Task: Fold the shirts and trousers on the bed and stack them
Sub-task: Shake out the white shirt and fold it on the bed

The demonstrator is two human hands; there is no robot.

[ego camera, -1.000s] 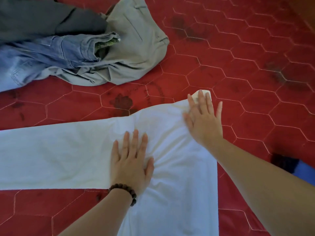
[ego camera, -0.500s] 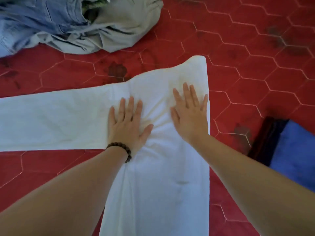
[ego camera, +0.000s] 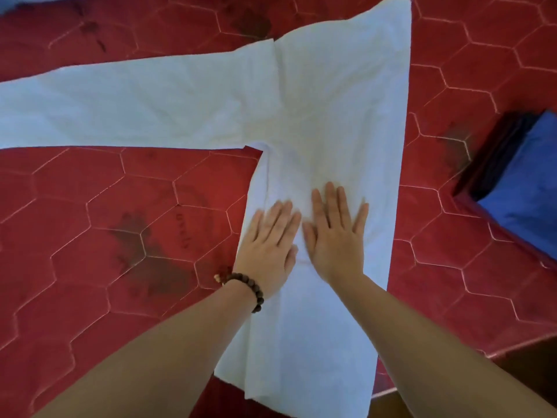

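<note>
White trousers [ego camera: 316, 110] lie spread flat on the bed [ego camera: 90, 236], forming an L: one leg runs out to the left edge of view, the other comes near toward the person and reaches the bed's near edge. The waist end points far, at the top of the view. Both hands press on the near leg, just beside each other, palms down. The left hand [ego camera: 269, 248] sits at the leg's left edge, fingers straight and together, somewhat blurred; a dark bead bracelet [ego camera: 245, 289] circles its wrist. The right hand [ego camera: 337, 236] lies flat in the middle of the leg with fingers straight and slightly spread. Neither hand grasps the cloth; the fingers are released and simply rest on it. Small creases gather in the cloth around the crotch, just far of the hands. The bed cover is red, quilted in hexagons, with dark blotches left of the hands. At the right, beyond the bed's edge, sits something blue [ego camera: 524, 188] with a dark side.
</note>
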